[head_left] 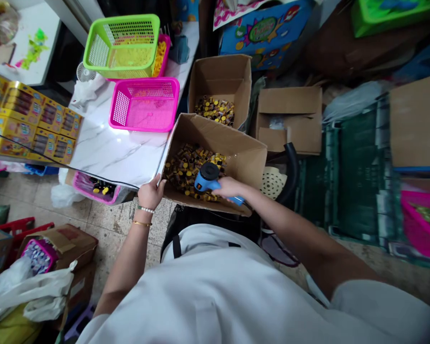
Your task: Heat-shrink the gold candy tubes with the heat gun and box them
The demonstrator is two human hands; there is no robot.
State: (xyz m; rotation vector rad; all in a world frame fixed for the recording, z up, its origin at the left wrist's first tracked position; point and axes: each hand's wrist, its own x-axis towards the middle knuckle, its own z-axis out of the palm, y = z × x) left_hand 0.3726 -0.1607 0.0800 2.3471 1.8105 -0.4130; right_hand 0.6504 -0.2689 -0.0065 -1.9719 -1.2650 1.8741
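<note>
My right hand (226,187) is closed around the handle of a blue pistol-shaped heat gun (202,180) with a round black end. It is held over an open cardboard box (241,153), above many small brown and yellow capped tubes (182,165). At the box's near left corner, my left hand (149,193) has its thumb and fingers closed at the rim, beside the table edge. Its fingertips are partly hidden, and a beaded bracelet circles the wrist.
A marbled white table (129,157) stands left, bearing a pink basket (145,125) and a green basket (122,72). Yellow packs (25,114) are stacked farther left. Behind my box is another carton (220,71) of tubes. Right are a smaller carton (290,100) and green crates (354,177).
</note>
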